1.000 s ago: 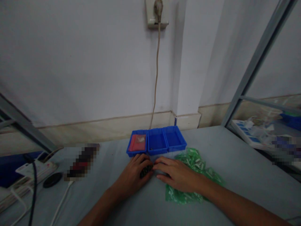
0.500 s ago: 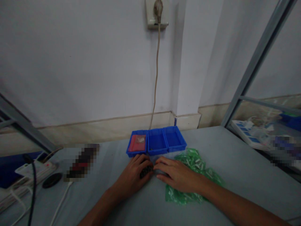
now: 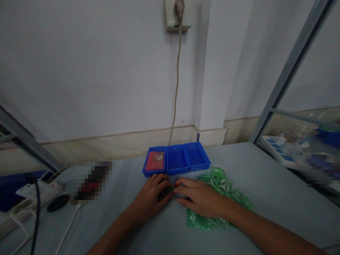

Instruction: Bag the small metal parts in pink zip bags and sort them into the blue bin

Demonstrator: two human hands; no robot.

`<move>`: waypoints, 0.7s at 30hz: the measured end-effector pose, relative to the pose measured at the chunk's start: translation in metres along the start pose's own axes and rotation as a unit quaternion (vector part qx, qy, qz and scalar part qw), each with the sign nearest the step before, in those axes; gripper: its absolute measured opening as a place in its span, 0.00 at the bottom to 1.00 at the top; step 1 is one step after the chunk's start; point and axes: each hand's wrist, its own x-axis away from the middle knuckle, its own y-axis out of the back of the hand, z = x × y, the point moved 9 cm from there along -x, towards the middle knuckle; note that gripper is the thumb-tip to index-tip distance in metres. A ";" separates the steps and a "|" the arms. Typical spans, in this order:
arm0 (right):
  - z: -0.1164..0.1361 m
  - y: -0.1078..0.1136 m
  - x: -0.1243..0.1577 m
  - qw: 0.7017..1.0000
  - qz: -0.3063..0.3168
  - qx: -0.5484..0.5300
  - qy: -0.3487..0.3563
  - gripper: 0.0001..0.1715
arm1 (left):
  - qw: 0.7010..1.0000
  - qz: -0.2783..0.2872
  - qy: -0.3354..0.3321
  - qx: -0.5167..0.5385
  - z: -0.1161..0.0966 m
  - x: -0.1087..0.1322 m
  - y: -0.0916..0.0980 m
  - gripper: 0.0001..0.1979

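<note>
My left hand (image 3: 152,194) is curled round a small dark piece with a bumpy, studded surface (image 3: 165,193), just in front of the blue trays. Its kind is too dim to make out. From the right, my right hand (image 3: 198,196) meets the end of that piece with bent fingers, their tips close to my left thumb. What lies between the right fingers is hidden. Under and behind the right hand spreads a heap of green plastic bags (image 3: 207,223) with small pale bits in them.
Three joined blue trays (image 3: 199,166) stand by the wall; the left one holds a red bag (image 3: 154,162). Leftward are a blurred-out device with a white cable (image 3: 69,223), a black disc (image 3: 58,203) and a power strip (image 3: 50,191). Another power strip (image 3: 278,152) lies right, beyond the metal post (image 3: 287,81).
The grey patch under my right fingers shows less now, and those fingers have shifted slightly. My left hand keeps its place round the dark studded piece.
</note>
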 end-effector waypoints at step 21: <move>0.001 0.002 0.000 1.000 -0.018 -0.006 0.014 0.16 | 1.000 -0.001 -0.004 0.003 0.000 0.001 0.000 0.07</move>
